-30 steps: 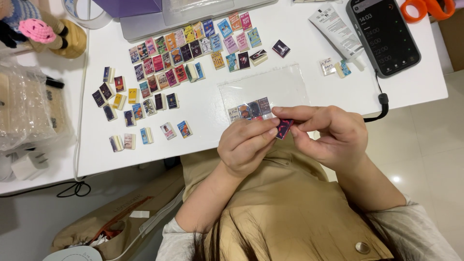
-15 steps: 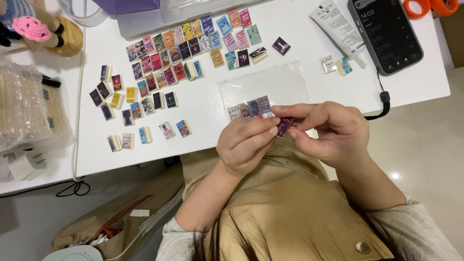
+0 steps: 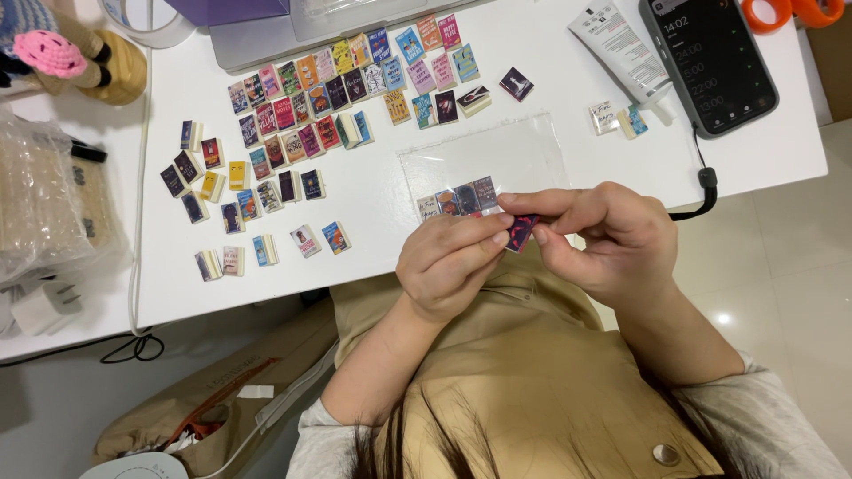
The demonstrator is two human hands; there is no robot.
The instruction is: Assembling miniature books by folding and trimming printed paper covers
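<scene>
Where the two hands meet just off the near edge of the counter [image 3: 373, 191], a tiny dark book [image 3: 521, 231] with a reddish-purple cover is pinched between them. Only the head view is given, and it looks straight down. The left hand [image 3: 448, 266] is closed narrowly, its fingertips [image 3: 499, 236] pressed to the book's left side; the right hand [image 3: 612, 239] is likewise closed on it, with the forefinger laid along the top and the thumb beneath. The book is thus held by both hands at once, in the air above the lap and the tan garment [image 3: 524, 372], not resting on the counter. Its long axis is seen to run roughly up and down the frame, tilted slightly, so that its lower corner points toward the body. Neither hand is clearly the nearer: both touch it, the left from the left, the right from the right and above.

Just beyond the fingertips, a clear sleeve [image 3: 484, 160] lies flat on the counter, and a short row of books [image 3: 457, 200] is seen at its near edge, just beside the held book. Many more small books [image 3: 293, 124] are spread in rows further left and away. A phone [image 3: 710, 58] and a white tube [image 3: 617, 40] lie at the far right, well apart from the hands.
</scene>
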